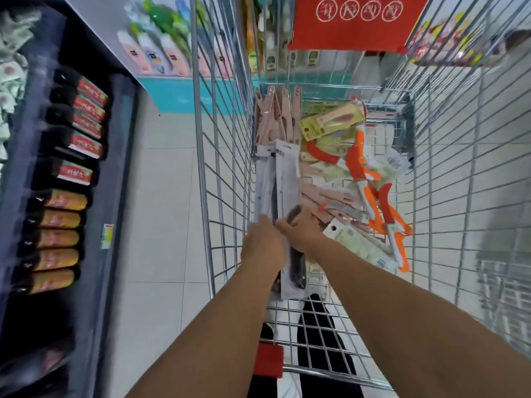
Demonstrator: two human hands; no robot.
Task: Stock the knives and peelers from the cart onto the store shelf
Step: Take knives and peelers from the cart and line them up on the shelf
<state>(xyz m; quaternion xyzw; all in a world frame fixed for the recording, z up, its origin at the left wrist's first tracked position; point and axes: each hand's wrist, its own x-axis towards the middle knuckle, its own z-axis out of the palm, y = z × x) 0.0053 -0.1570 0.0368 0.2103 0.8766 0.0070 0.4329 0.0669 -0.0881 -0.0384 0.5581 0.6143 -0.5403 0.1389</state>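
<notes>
Both arms reach down into a wire shopping cart. My left hand grips a bundle of long white carded knife packs with dark handles, held upright against the cart's left wall. My right hand grips the same bundle from the right side. Loose in the cart lie orange-handled peelers, a yellow carded knife and several pink knives at the far left corner.
A dark store shelf on the left carries rows of black-handled knives in red and yellow sleeves. A teal display base with hanging packs stands ahead. A red sign hangs on the cart's far end. White tiled floor lies between shelf and cart.
</notes>
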